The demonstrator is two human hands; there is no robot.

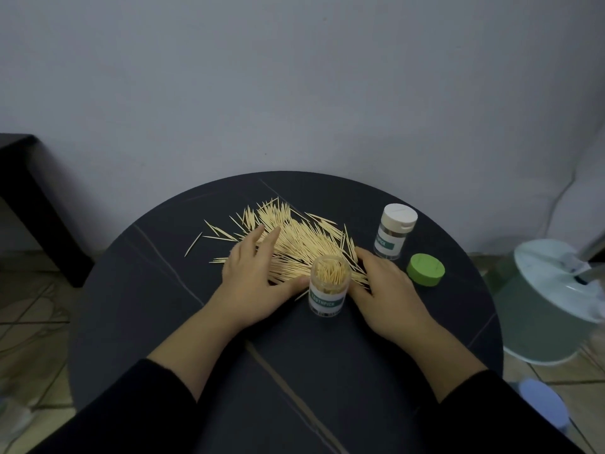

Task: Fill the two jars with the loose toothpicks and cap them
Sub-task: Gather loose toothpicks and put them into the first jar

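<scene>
A heap of loose toothpicks (294,235) lies spread on the round dark table (294,362). In front of it stands an uncapped clear jar (328,288), packed with upright toothpicks. My left hand (253,276) rests flat on the left side of the heap, fingers apart, thumb near the jar. My right hand (384,290) lies on the heap's right edge, just right of the jar. A second jar (394,232) with a white cap stands at the back right. A loose green cap (425,269) lies in front of it.
A pale green and white bin (553,309) stands on the floor right of the table. A dark side table (29,194) is at the far left. A blue round object (543,404) sits low at the right. The wall is close behind.
</scene>
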